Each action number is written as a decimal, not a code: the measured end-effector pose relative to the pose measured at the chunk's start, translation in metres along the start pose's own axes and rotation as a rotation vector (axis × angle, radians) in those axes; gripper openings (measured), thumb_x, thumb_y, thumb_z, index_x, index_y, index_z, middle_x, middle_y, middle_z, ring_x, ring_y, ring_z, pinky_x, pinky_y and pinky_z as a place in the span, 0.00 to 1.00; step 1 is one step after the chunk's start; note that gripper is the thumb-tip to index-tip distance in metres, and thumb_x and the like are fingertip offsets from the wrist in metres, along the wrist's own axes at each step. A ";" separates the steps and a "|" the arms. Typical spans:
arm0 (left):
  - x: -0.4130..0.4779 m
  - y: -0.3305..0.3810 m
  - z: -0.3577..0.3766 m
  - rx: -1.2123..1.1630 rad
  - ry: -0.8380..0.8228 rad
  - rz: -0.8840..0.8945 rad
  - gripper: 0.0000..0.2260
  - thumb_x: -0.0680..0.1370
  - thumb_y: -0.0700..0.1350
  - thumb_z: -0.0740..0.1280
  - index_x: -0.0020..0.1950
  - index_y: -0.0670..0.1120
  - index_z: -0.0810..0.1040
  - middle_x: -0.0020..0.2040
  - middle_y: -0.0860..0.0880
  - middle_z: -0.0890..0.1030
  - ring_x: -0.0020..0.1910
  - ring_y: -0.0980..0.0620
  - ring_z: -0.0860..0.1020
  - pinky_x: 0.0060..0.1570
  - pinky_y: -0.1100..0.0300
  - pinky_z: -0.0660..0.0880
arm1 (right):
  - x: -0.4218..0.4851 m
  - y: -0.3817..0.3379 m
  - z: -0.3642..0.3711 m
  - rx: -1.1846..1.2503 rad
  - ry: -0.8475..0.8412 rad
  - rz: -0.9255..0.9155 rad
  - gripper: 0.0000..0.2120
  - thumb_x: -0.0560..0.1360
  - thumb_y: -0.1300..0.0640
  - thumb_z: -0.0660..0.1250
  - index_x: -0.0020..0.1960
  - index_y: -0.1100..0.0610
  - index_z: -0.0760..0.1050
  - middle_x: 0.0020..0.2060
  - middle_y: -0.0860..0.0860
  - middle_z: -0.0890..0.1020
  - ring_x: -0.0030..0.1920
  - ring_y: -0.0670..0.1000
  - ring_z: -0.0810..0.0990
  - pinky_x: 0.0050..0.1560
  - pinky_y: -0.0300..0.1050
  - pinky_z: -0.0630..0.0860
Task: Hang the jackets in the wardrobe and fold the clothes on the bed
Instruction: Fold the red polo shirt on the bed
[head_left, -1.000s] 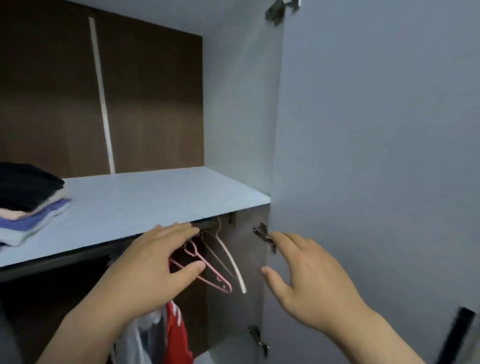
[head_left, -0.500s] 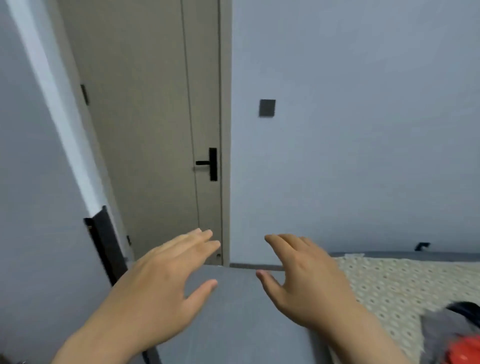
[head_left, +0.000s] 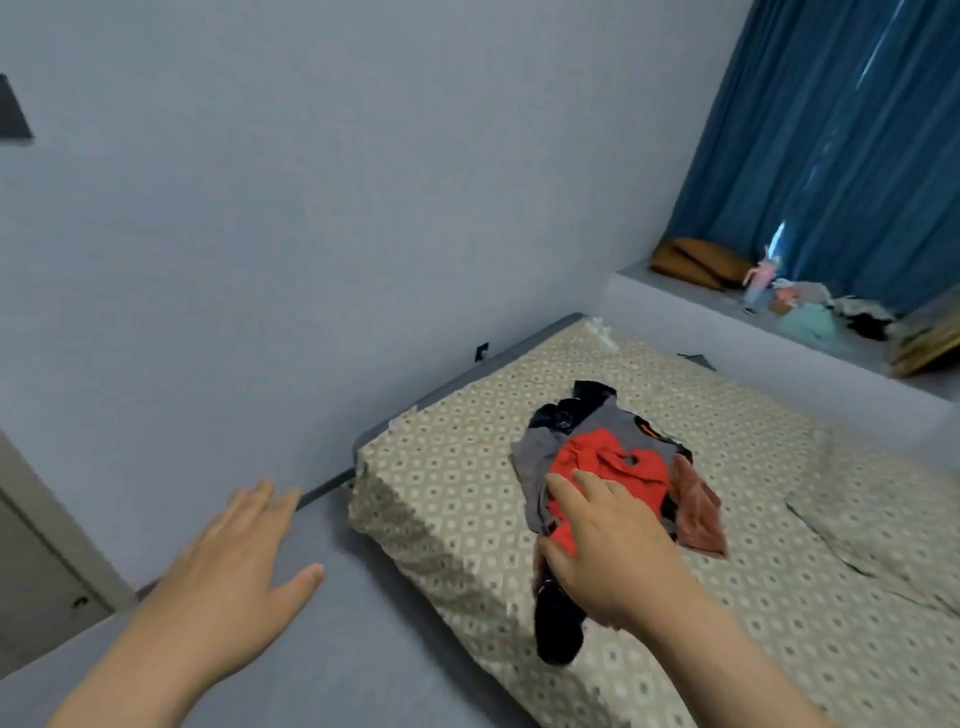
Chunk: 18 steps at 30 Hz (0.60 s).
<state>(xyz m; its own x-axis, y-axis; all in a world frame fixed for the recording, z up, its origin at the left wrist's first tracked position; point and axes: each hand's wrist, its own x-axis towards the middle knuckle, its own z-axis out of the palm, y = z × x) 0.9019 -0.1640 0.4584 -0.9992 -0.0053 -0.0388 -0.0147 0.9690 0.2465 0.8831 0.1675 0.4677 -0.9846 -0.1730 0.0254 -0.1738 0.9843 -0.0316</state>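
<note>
Hovering over clothes pile (head_left: 605, 415) on bed (head_left: 457, 499): right grip (head_left: 613, 561), fingers straight and apart, clamped on nothing (contact with cloth unclear). Red garment (head_left: 623, 462) under fingertips, atop grey one. Dark garment (head_left: 558, 629) below thumb, trailing toward bed edge. Rust-brown cloth (head_left: 698, 512) just right of grip. Left grip (head_left: 234, 577) spread too, empty, palm down, well left of pile, off bed. Blue curtain (head_left: 831, 156) far beyond right grip.
</note>
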 end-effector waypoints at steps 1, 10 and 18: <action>0.015 0.006 0.010 -0.006 -0.019 0.040 0.36 0.80 0.64 0.57 0.81 0.52 0.45 0.82 0.49 0.44 0.81 0.51 0.45 0.78 0.56 0.48 | -0.002 0.013 0.003 -0.011 -0.009 0.067 0.31 0.77 0.38 0.58 0.76 0.49 0.58 0.69 0.51 0.69 0.66 0.57 0.69 0.62 0.52 0.70; 0.113 0.097 0.067 -0.249 -0.205 0.341 0.43 0.74 0.67 0.64 0.82 0.53 0.49 0.82 0.54 0.50 0.80 0.55 0.46 0.78 0.54 0.49 | -0.029 0.112 0.011 0.015 -0.014 0.423 0.34 0.79 0.39 0.56 0.80 0.49 0.52 0.76 0.52 0.63 0.73 0.55 0.63 0.72 0.48 0.62; 0.185 0.181 0.108 -0.172 -0.286 0.400 0.42 0.75 0.68 0.64 0.81 0.54 0.49 0.82 0.52 0.48 0.80 0.54 0.46 0.78 0.56 0.47 | -0.002 0.196 0.048 0.136 -0.057 0.495 0.35 0.78 0.38 0.57 0.80 0.47 0.49 0.76 0.51 0.61 0.74 0.55 0.62 0.71 0.49 0.63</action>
<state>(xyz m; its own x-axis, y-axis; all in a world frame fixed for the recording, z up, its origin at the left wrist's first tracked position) 0.7180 0.0370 0.3917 -0.8783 0.4483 -0.1664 0.3363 0.8265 0.4513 0.8496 0.3588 0.4132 -0.9482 0.3074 -0.0798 0.3164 0.9357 -0.1558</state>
